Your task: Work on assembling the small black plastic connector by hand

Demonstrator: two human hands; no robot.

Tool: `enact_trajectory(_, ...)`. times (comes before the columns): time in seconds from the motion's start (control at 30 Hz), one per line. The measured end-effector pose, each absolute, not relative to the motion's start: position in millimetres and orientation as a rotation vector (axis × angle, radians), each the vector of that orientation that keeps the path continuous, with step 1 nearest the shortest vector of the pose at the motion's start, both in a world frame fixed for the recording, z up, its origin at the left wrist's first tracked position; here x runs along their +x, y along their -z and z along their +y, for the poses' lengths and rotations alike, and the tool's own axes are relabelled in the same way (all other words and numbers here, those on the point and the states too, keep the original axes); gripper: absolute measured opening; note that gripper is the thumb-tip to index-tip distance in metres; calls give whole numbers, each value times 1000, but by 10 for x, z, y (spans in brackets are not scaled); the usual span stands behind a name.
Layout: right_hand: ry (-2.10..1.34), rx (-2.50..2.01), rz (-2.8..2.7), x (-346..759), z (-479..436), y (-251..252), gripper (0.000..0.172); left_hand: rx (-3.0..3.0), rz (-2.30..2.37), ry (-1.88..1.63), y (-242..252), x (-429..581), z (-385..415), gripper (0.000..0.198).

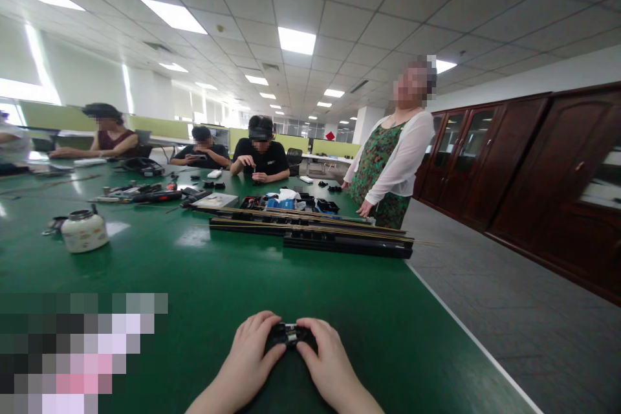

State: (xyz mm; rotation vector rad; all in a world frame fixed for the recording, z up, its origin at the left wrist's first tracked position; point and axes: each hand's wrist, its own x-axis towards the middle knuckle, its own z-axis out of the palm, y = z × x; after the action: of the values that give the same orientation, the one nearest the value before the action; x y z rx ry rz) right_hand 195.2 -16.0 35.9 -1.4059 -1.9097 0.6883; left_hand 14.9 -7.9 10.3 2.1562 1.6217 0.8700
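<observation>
Near the front of the green table [204, 310], a small black part with a pale metallic middle [291, 334] sits between my two hands. My left hand [252, 346] grips its left end, with the thumb in front and the fingers behind. On the other end, my right hand [325, 349] holds it the same way. The fingertips of both hands cover the part's ends, so its full shape is hidden. Its exact kind is too small to make out.
Long black rails [347, 246] with thin brass-coloured rods lie across the table ahead. A cream pot [85, 231] stands at left, hand tools [140, 194] behind it. A person stands by the right edge [451, 310]; several others sit around the far side. Wooden cabinets [514, 155] line the right wall.
</observation>
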Motion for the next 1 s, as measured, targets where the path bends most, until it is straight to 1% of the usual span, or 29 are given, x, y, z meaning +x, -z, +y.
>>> enact_trajectory(0.3,-699,-1404,-1917,1967,-161,-369,30,2153,1613,-835,-197,170,-117,24)
enact_trajectory(0.47,-704,-1410,-1911,1971,-157,-368,30,2136,1621,-831,-199,169,-116,31)
enact_trajectory(0.7,-696,-1395,-1920,1963,-161,-382,30,2143,1599,-814,-229,171,-127,27)
enact_trajectory(0.87,-690,-1394,-1914,1964,-161,-368,31,2137,1619,-809,-206,180,-120,34)
enact_trajectory(1.0,-703,-1409,-1892,1966,-155,-365,34,2141,1607,-821,-221,176,-126,28)
